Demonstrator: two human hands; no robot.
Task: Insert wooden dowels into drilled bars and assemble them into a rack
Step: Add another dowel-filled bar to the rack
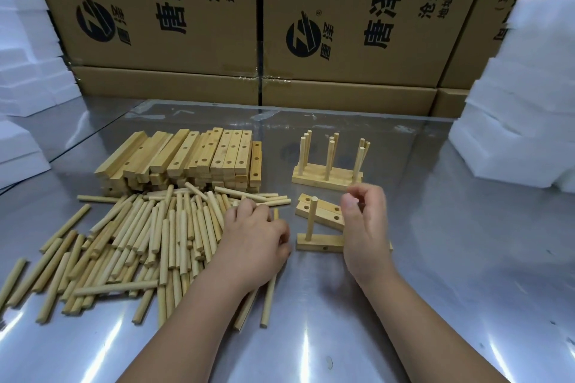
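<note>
Our left hand lies on the dowel pile, just left of the near bar. Its fingers are curled, and we cannot tell whether its grip holds a dowel. Our right hand hovers over that bar's right end, grip loose and empty. The pile's dowels lie flat, while the bar's seated dowel stands upright.

cardboard boxes | "唐泽" logo and lettering | "沧州唐泽", "地址:河北"

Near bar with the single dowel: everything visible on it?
Pale wooden bar, square-edged, lying flat on the shiny metal table, crosswise to the viewer. One round dowel stands upright near its left end; a small hole shows in its front face. The right hand hides its right end; contact cannot be told.
</note>
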